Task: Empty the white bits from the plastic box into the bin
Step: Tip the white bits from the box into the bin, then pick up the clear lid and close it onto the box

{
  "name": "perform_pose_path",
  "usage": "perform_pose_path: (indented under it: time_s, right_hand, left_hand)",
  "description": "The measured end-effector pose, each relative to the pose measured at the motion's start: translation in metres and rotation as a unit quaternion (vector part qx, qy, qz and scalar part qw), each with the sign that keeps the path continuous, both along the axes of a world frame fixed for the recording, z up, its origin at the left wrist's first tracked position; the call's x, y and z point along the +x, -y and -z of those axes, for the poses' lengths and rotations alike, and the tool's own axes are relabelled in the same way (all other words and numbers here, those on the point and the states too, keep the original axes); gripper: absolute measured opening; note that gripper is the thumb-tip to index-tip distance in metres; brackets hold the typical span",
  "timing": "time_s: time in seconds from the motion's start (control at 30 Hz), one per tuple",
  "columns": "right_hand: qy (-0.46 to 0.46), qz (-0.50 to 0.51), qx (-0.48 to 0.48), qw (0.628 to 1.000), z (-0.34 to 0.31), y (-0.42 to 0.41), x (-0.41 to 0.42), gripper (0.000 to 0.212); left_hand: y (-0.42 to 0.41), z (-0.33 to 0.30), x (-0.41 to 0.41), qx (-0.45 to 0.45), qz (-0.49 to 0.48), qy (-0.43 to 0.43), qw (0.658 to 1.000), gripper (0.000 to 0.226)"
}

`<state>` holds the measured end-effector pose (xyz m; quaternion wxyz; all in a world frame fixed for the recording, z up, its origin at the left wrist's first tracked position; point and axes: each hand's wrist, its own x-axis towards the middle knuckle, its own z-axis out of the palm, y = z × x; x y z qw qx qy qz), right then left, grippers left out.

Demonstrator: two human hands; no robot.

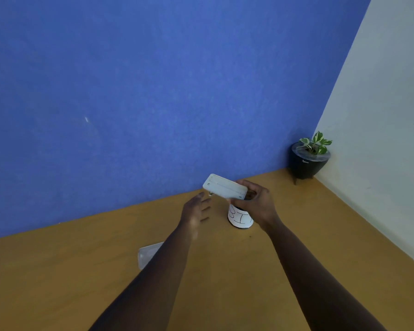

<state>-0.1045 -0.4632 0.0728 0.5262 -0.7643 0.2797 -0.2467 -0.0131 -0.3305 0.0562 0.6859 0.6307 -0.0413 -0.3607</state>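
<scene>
the right hand (253,201) has the plastic box (225,187) pinched by its right end, fingers curled round it and thumb underneath, holding it up above the bin (240,217). the box is tipped, with its flat underside turned up toward us and its left end higher and out past the bin's left edge. the bin is a small white cup with black letters on it, standing on the wooden table (225,283) toward the far side, partly hidden behind that hand.

the left hand (196,210) hangs just left of the bin, fingers spread and loose, holding nothing, close under the box's raised end.

i can't see any white bits from here, so whether they are dropping or all gone i cannot tell.

the risk as i see it: the bin's mouth is small and the box reaches beyond it, so bits could slide out past the rim onto the table. a knock from either hand could topple so light a cup. a clear lid (148,255) lies nearer, at the left forearm.
</scene>
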Motion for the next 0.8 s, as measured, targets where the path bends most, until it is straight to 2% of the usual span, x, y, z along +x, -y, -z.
perform_pose_path:
  time_s: [0.17, 0.3, 0.47, 0.57, 0.7, 0.8]
  right_hand:
    - [0.007, -0.052, 0.021, 0.998, 0.002, -0.054, 0.023, 0.055]
    - [0.015, -0.078, 0.030, 0.996, 0.006, -0.090, 0.034, 0.053]
    - [-0.010, -0.137, -0.007, 0.990, 0.014, -0.123, 0.046, 0.052]
    - [-0.054, -0.183, 0.008, 0.982, 0.017, -0.136, 0.054, 0.043]
    - [-0.052, -0.133, -0.005, 0.990, 0.024, -0.141, 0.066, 0.029]
    - [-0.080, -0.132, -0.089, 0.984, 0.036, -0.145, 0.071, 0.024]
  left_hand:
    - [-0.030, 0.002, 0.000, -0.150, -0.065, -0.147, 0.976, 0.058]
    - [-0.055, 0.005, 0.003, -0.225, -0.108, -0.183, 0.951, 0.049]
    - [-0.091, 0.012, 0.011, -0.216, -0.157, -0.194, 0.944, 0.046]
    - [-0.116, 0.019, 0.020, -0.225, -0.163, -0.209, 0.938, 0.048]
    - [-0.145, 0.026, 0.032, -0.216, -0.213, -0.210, 0.930, 0.047]
    - [-0.162, 0.030, 0.042, -0.207, -0.242, -0.207, 0.925, 0.047]
